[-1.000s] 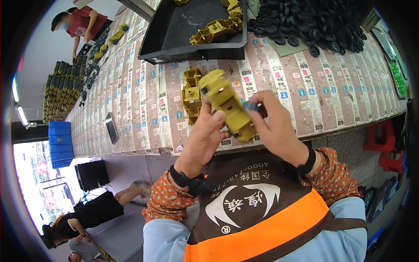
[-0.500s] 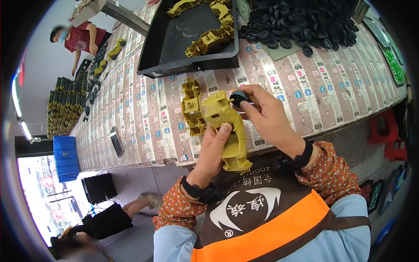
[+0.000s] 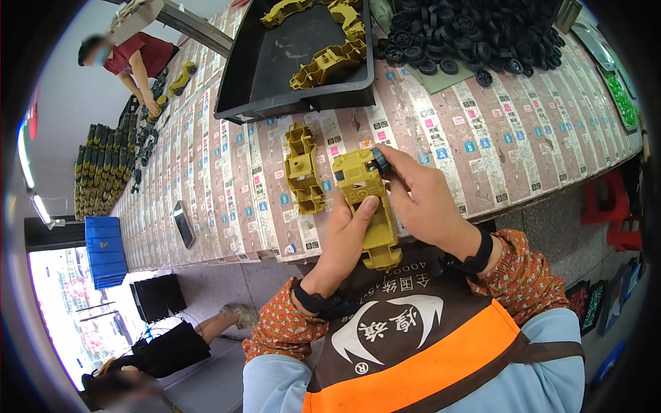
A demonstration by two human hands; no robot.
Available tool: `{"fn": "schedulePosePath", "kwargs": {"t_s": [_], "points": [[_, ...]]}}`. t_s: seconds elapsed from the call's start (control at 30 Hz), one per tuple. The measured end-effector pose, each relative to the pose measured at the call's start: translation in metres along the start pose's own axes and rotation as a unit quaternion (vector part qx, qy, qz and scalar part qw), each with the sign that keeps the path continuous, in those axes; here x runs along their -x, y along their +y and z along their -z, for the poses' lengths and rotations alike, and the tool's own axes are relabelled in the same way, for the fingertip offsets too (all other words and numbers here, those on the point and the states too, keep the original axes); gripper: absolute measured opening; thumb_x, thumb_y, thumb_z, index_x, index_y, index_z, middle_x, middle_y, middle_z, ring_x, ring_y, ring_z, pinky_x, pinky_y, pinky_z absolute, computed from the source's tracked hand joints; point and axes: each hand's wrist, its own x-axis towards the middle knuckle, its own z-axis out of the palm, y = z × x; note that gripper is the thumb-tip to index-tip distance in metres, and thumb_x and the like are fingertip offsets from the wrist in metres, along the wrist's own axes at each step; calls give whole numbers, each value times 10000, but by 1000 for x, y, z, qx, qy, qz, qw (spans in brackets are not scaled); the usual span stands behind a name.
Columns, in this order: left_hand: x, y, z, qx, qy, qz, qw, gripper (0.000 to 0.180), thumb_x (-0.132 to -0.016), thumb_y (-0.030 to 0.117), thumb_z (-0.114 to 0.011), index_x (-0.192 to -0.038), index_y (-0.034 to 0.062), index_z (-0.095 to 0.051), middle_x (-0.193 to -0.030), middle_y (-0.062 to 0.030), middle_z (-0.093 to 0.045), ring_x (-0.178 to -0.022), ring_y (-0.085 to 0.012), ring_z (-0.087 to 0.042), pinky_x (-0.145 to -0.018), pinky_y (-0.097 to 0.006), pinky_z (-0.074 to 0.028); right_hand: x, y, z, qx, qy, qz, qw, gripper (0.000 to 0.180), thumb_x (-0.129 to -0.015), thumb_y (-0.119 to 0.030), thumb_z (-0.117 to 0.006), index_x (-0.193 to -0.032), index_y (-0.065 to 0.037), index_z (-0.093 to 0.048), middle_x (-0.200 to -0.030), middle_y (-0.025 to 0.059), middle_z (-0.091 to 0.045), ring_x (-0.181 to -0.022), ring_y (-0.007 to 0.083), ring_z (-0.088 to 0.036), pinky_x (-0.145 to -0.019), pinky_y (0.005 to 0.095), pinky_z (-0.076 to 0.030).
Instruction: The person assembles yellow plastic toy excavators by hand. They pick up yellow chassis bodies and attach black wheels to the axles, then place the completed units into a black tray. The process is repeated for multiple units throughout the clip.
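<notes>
A yellow toy car body point(image 3: 368, 186) is gripped by my left hand point(image 3: 348, 230), thumb on top and fingers underneath. My right hand point(image 3: 427, 196) presses a black toy wheel point(image 3: 381, 160) against the far right corner of that body. Its fingers are closed round the wheel, which now sits close against the yellow plastic. On the table just left of the car body lies another yellow toy car body point(image 3: 303, 172), turned so its hollow inside shows. Neither hand touches that one.
A black tray point(image 3: 296, 107) holding several yellow bodies stands beyond my hands. Right of it is a heap of black wheels point(image 3: 475, 41). A phone point(image 3: 184, 224) lies on the patterned table point(image 3: 227, 186). At far left, a person point(image 3: 138, 62) handles parts near stacked yellow-and-black pieces point(image 3: 103, 172).
The wheel, held slightly off the corner on a thin axle before, is now up against the car body. The body has turned a little and shifted right. The far person leans over the parts.
</notes>
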Motion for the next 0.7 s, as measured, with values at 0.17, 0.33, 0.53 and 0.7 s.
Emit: {"fn": "schedulePosePath", "kwargs": {"t_s": [0.17,0.33,0.53,0.7], "points": [[-4,-9,0,-140,-23,-61,988,451,-1080,235,-554,-1412,-3,-363,-1303,-113,-598,-1191,-185,-584,-1025,-341,-473,11,-2,1,79,8,51,996,640,-760,-22,-562,-1383,114,-510,-814,278,-665,-735,436,-679,-687,489,-550],[0,-3,-6,-49,-43,-13,998,469,-1065,258,-585,-1416,20,-386,-1278,-93,-604,-1173,-165,-590,-997,-325,-497,4,-13,22,130,-41,45,990,545,-764,-38,-555,-1298,59,-610,-837,252,-688,-753,430,-686,-715,496,-551],[-10,22,5,119,11,56,991,431,-1042,298,-629,-1380,79,-477,-1192,-41,-628,-1026,-153,-662,-829,-331,-603,-123,69,125,388,81,14,918,261,-842,-131,-626,-1066,-47,-732,-1006,186,-732,-916,378,-722,-831,464,-580],[-8,33,10,173,36,36,984,412,-1039,307,-629,-1367,101,-487,-1186,-39,-627,-1035,-149,-659,-858,-342,-600,-158,113,147,506,122,17,854,219,-842,-108,-657,-1038,-11,-657,-1101,253,-639,-979,435,-684,-836,512,-564]]}}
